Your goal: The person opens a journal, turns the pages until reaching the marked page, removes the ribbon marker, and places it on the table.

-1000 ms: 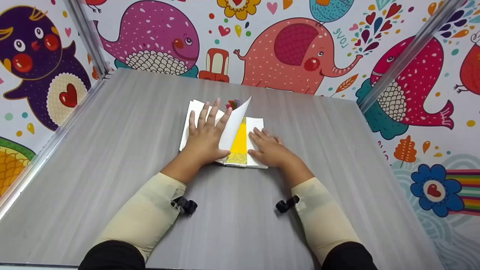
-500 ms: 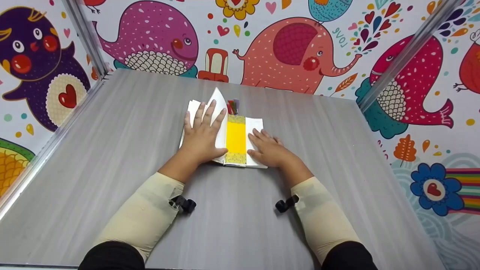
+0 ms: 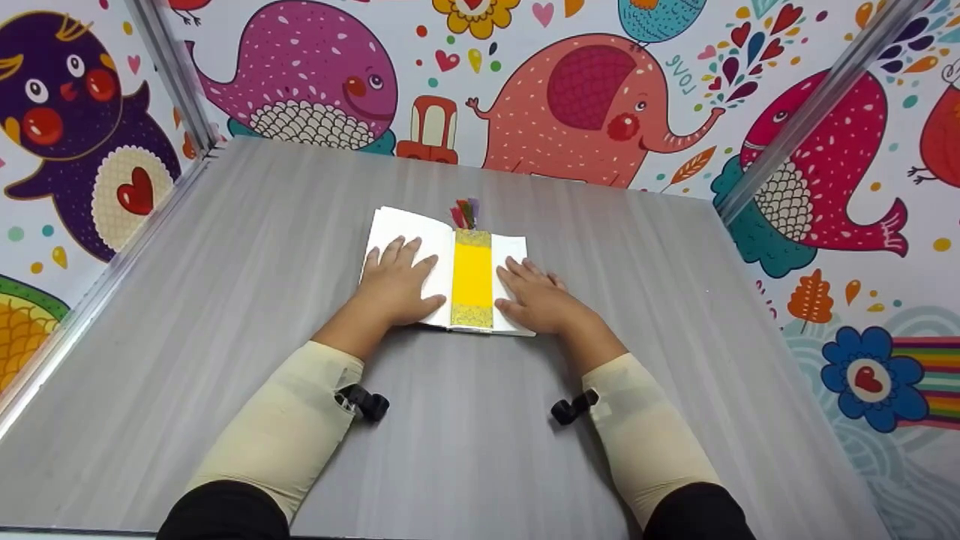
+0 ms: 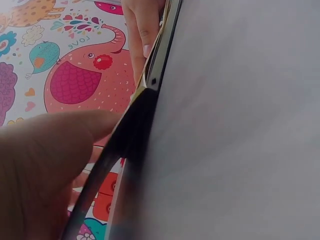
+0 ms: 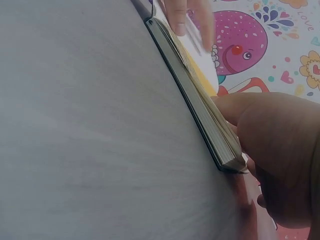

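Grey table [image 3: 225,300], cartoon-animal walls [image 3: 600,90]

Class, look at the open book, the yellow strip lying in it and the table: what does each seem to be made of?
Book: matte white paper, its stacked leaf edges showing in the right wrist view.
Yellow strip: probably card or paper, with speckled ends and coloured threads on top.
Table: likely laminate, a smooth grey wood-grain print.

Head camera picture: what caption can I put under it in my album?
Left hand and right hand press flat an open book with a yellow bookmark on a grey table.
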`<state>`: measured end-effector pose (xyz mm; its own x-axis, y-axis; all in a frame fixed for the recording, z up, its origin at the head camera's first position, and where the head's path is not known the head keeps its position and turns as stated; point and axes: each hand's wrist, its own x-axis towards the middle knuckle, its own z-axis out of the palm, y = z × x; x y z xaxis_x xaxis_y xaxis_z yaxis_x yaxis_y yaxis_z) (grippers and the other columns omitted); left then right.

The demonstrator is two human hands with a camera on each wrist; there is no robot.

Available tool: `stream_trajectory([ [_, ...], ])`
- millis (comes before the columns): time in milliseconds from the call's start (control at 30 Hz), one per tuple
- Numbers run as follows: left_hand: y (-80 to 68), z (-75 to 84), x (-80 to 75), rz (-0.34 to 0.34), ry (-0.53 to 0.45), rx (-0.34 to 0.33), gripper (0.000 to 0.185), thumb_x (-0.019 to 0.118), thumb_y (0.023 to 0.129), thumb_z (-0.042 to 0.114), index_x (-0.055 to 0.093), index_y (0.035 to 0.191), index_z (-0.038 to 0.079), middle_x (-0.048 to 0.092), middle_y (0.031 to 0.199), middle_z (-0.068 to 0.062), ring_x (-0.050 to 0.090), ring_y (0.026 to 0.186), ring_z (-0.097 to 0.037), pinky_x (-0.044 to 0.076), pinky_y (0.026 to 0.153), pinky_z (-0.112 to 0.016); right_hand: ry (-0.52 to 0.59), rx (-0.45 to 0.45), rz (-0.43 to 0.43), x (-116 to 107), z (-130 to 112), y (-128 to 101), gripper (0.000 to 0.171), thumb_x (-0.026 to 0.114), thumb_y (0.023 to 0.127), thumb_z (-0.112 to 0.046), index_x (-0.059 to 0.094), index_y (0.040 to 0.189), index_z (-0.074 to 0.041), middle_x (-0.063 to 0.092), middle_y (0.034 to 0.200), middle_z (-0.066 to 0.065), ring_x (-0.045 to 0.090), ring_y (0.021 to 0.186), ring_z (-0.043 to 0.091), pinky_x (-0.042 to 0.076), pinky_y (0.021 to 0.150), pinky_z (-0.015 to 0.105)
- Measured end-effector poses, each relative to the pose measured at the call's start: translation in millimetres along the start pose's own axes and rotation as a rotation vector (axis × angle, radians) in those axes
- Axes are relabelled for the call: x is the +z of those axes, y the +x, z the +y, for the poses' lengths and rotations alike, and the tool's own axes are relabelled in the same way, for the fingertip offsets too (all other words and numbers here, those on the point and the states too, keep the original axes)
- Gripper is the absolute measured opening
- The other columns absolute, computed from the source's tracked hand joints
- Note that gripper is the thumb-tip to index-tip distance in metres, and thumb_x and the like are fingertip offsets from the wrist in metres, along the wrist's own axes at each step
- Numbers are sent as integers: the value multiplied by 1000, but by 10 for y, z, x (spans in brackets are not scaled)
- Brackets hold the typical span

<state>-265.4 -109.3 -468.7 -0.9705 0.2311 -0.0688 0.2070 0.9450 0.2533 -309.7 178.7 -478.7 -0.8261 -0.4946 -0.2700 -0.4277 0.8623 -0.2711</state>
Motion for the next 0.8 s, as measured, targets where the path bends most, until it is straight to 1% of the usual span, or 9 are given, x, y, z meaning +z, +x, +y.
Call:
stream_trajectory([
  [133, -5, -49, 13, -70, -59, -10, 81, 55, 102, 61, 34, 170, 23, 17, 181, -13, 12, 168, -41, 10, 133, -68, 0, -2, 2, 2, -2, -3, 78, 43, 108, -59, 15, 174, -30, 8, 183, -3, 2, 172, 27, 5, 133, 69],
  [300, 9, -96, 36, -124, -105, -26, 82, 51, 102, 63, 30, 171, 24, 16, 182, -13, 13, 168, -42, 13, 133, -67, -5, -3, 3, 4, 4, -1, 78, 42, 108, -60, 14, 174, -30, 8, 183, -4, 2, 172, 27, 6, 134, 69],
  [500, 40, -112, 61, -155, -116, -40, 82, 51, 102, 64, 30, 171, 25, 16, 182, -13, 14, 168, -42, 15, 133, -66, -10, 5, 16, 0, -4, 12, 77, 44, 107, -59, 18, 173, -30, 11, 183, -4, 5, 171, 27, 8, 134, 69],
  [600, 50, -108, 59, -164, -108, -43, 83, 51, 102, 64, 30, 171, 25, 15, 182, -13, 13, 168, -42, 15, 133, -67, 6, 12, 45, -3, -24, 14, 75, 47, 107, -56, 23, 172, -29, 15, 183, -3, 8, 171, 27, 9, 134, 68],
  [700, 53, -103, 49, -170, -102, -45, 83, 51, 101, 65, 30, 171, 25, 16, 182, -13, 14, 168, -42, 15, 133, -66, 31, 17, 87, -2, -58, 13, 69, 45, 108, -52, 27, 171, -30, 19, 182, -4, 11, 171, 25, 11, 135, 66],
  [800, 52, -99, 38, -175, -94, -44, 83, 51, 101, 65, 30, 171, 24, 17, 181, -14, 15, 168, -43, 16, 133, -67, 54, 5, 125, -1, -118, 13, 65, 43, 109, -51, 30, 170, -32, 20, 182, -5, 12, 171, 24, 11, 135, 65],
])
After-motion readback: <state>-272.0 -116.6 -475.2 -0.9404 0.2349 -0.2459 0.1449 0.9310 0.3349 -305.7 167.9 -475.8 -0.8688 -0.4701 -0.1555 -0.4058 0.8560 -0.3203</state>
